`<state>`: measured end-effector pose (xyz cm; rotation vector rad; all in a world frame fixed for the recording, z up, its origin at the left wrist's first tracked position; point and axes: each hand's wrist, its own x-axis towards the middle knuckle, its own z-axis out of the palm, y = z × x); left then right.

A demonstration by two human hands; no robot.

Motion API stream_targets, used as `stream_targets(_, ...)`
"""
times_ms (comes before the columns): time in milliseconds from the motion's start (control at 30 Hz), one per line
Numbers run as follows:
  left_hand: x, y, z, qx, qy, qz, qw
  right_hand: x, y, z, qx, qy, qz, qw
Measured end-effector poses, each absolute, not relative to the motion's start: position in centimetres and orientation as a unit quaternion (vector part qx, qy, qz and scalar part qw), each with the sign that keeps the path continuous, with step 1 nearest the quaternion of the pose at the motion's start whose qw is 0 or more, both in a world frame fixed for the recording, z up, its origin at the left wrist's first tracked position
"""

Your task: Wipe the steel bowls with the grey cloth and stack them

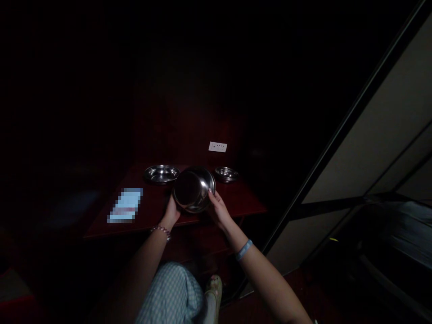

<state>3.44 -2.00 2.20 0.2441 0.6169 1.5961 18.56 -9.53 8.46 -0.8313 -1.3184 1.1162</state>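
Note:
Between my two hands is a shiny steel bowl (193, 191), tilted on its side with its rounded outside toward me and its rim to the right. My left hand (172, 211) holds its lower left side, the fingers mostly hidden behind it. At the rim on the right, my right hand (218, 208) grips with thumb and fingers. Behind the bowl to the left lies a wide, shallow steel dish (162, 174). A smaller stack of steel dishes (226, 174) sits at the back right of the dark red table (151, 216).
A blurred-out bright rectangle (125, 205) lies on the table's left part. A white wall socket (218, 147) is on the back wall. On the right stands a pale panel (357, 117) with a dark frame. My knee (172, 288) is below the table edge. The room is dim.

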Motion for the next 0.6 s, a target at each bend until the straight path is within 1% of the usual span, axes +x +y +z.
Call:
stream_targets(133,3.2,-2.1,2.2,0.141,0.253,0.703,0.649,20.5,-9.6,13.2,-0.357,-0.637,0.328,0.600)
stream_targets(200,3.0,-2.1,1.9,0.144,0.259,0.704,0.646,21.7,-9.6,15.3,-0.379,-0.697,0.228,0.565)
stream_targets(267,2.9,-2.0,1.7,0.149,0.266,0.705,0.640,22.6,-9.4,16.3,-0.405,-0.755,0.145,0.495)
stream_targets(333,3.0,-2.1,1.7,0.152,0.274,0.706,0.635,23.1,-9.0,15.8,-0.434,-0.802,0.087,0.400)
stream_targets(433,3.0,-2.2,1.9,0.150,0.282,0.709,0.628,23.0,-8.2,12.9,-0.476,-0.846,0.037,0.237)
stream_targets(500,3.2,-2.3,2.1,0.152,0.283,0.707,0.630,22.8,-7.7,10.4,-0.489,-0.860,0.019,0.146)
stream_targets(600,3.5,-2.1,2.3,0.163,0.283,0.702,0.633,22.7,-7.2,7.8,-0.493,-0.864,-0.014,0.099)
